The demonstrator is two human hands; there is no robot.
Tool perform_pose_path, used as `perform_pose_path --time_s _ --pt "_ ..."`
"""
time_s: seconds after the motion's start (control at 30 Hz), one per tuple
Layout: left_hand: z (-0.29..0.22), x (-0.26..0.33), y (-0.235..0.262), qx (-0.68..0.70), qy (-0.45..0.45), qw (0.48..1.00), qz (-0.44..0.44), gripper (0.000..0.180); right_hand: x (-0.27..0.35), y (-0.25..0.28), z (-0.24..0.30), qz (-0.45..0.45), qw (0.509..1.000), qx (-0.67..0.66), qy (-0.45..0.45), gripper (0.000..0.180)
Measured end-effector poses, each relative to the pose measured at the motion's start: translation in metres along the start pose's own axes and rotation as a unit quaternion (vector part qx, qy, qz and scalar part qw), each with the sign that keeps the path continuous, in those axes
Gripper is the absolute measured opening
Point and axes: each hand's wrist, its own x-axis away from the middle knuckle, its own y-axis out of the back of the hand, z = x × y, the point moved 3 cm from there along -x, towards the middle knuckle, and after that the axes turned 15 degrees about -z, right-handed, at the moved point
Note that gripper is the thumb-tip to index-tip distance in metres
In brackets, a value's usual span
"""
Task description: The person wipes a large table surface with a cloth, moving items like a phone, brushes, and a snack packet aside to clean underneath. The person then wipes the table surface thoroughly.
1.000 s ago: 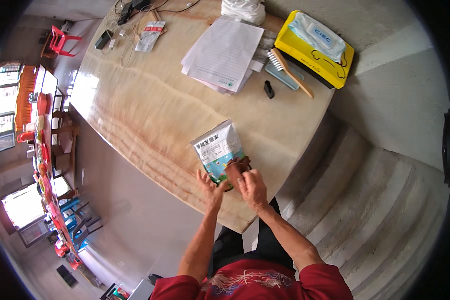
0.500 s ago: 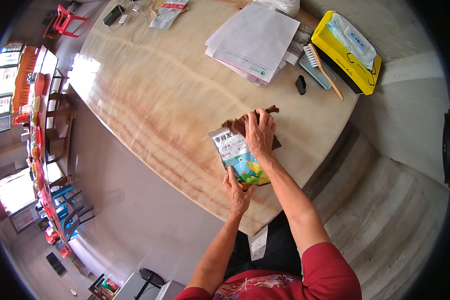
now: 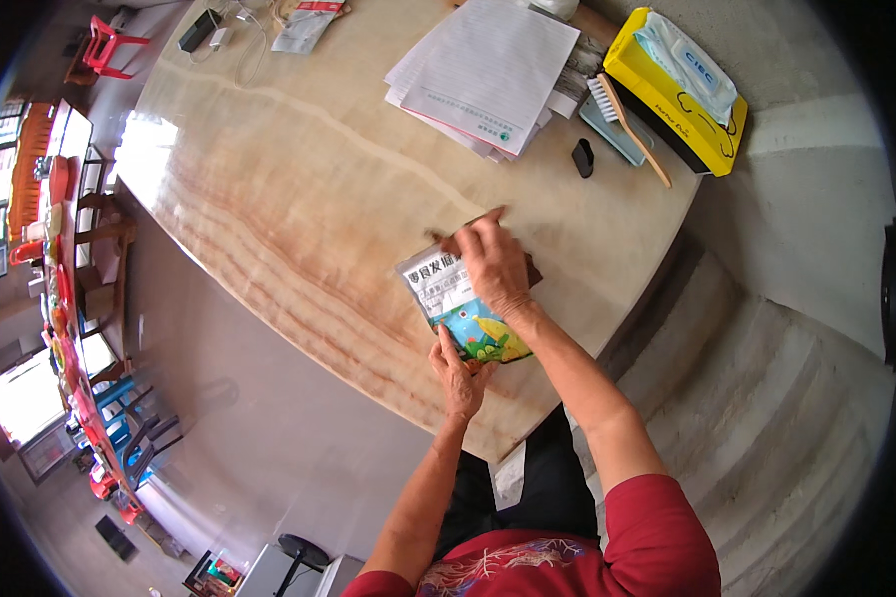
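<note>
**Packet at the table's near edge**

Packet (image 3: 465, 308) in both my hands: a flat printed pouch, white with dark lettering at its far end and a bright blue, green and yellow picture at the end toward me. It lies on the pale marbled round table (image 3: 299, 199), close to the edge nearest my body. My left hand (image 3: 458, 370) grips the packet's near end, fingers curled around its lower corner. My right hand (image 3: 493, 264) lies over the packet's far right part, fingers bent and pressing down; a dark brown thing (image 3: 532, 271) shows just under and beside that hand, but I cannot tell what it is.

Farther across the table lies a stack of lined papers (image 3: 488, 75). To its right sit a small black object (image 3: 583, 157), a brush with a pale wooden handle (image 3: 627, 124) resting on a grey-blue tray, and a yellow box (image 3: 672, 95) with a wipes pack on top. At the far left edge lie a black charger (image 3: 198, 30) with cables and a small sachet (image 3: 304, 25). Beyond the table stands a red plastic chair (image 3: 105, 50).
</note>
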Motion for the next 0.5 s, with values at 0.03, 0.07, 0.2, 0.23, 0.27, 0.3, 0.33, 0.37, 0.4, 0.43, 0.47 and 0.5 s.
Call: perform_pose_path --time_s 0.03,0.07,0.2,0.23,0.27,0.3,0.33,0.37,0.4,0.43,0.47,0.5 --pt "0.001 0.000 -0.001 0.005 -0.002 1.000 -0.004 0.109 0.007 0.010 -0.003 -0.053 0.998 0.026 -0.024 0.031" --pt "0.000 0.001 -0.002 0.004 0.000 1.000 -0.002 0.109 0.017 0.021 -0.004 -0.106 0.992 0.053 -0.047 0.038" --pt "0.006 -0.001 0.000 -0.006 -0.004 1.000 -0.010 0.110 0.081 0.040 0.016 -0.056 0.996 0.069 -0.031 0.047" --pt "0.009 -0.001 0.000 -0.006 -0.008 1.000 -0.013 0.111 0.098 0.048 0.024 -0.049 0.994 0.093 -0.012 0.046" --pt "0.011 -0.002 0.003 -0.008 -0.013 1.000 -0.018 0.111 0.115 0.055 0.032 -0.043 0.993 0.114 0.007 0.044" --pt "0.006 -0.001 0.002 -0.015 -0.017 1.000 -0.019 0.109 0.139 0.057 0.029 0.002 0.998 0.062 0.023 0.045" --pt "0.001 -0.001 0.001 0.003 -0.006 1.000 -0.002 0.108 0.163 0.056 0.028 0.048 0.998 0.009 0.038 0.046" --pt "-0.001 -0.003 0.003 0.019 0.005 1.000 0.012 0.107 0.170 0.071 0.040 0.008 0.995 0.040 0.086 0.039" --pt "-0.001 -0.005 0.007 0.034 0.016 0.999 0.025 0.106 0.181 0.070 0.035 0.010 0.997 0.018 0.076 0.032" --pt "0.001 -0.006 0.014 -0.017 -0.075 0.996 0.035 0.105 0.184 0.069 0.030 0.055 0.997 -0.011 0.053 0.029" --pt "0.008 -0.009 0.021 0.123 0.015 0.991 0.056 0.103 0.183 0.067 0.028 0.098 0.994 -0.044 0.030 0.026" --pt "0.016 -0.012 0.028 0.258 0.108 0.957 0.074 0.102 0.161 0.069 0.032 0.065 0.994 -0.081 0.035 0.023"
